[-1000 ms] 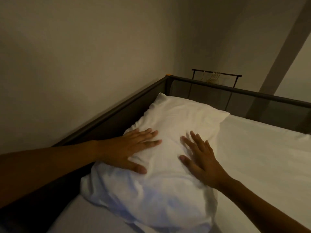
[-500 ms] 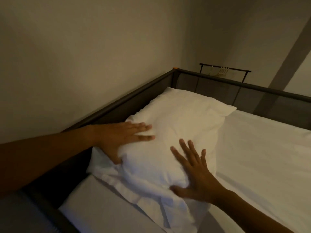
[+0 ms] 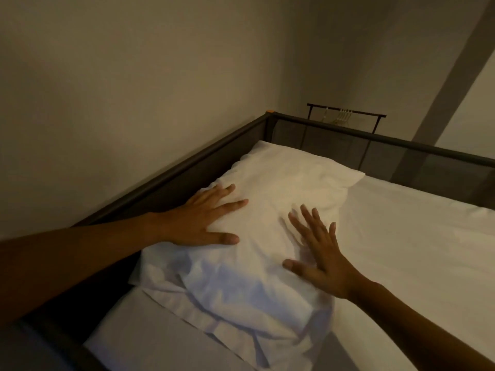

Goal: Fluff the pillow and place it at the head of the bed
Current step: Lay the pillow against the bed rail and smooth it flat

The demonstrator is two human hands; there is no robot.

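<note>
A white pillow [image 3: 270, 199] lies lengthwise along the left side of the bed, its far end in the corner of the dark frame. The near end is crumpled, with the case's flap spread on the sheet. My left hand [image 3: 198, 220] rests flat on the pillow's left side, fingers spread, thumb pointing right. My right hand [image 3: 318, 253] lies flat on the pillow's right side, fingers apart and slightly blurred. Neither hand grips the fabric.
The white sheet [image 3: 401, 250] covers the mattress to the right of the pillow. A dark metal bed frame [image 3: 203, 156] with mesh panels runs along the left and far sides, close to the wall. A black rail with hangers [image 3: 345, 115] stands behind the far corner.
My right hand slid up from the pillow's lower right edge onto its top. My left hand flattened with its thumb out on the pillow. The pillow's middle looks pressed down.
</note>
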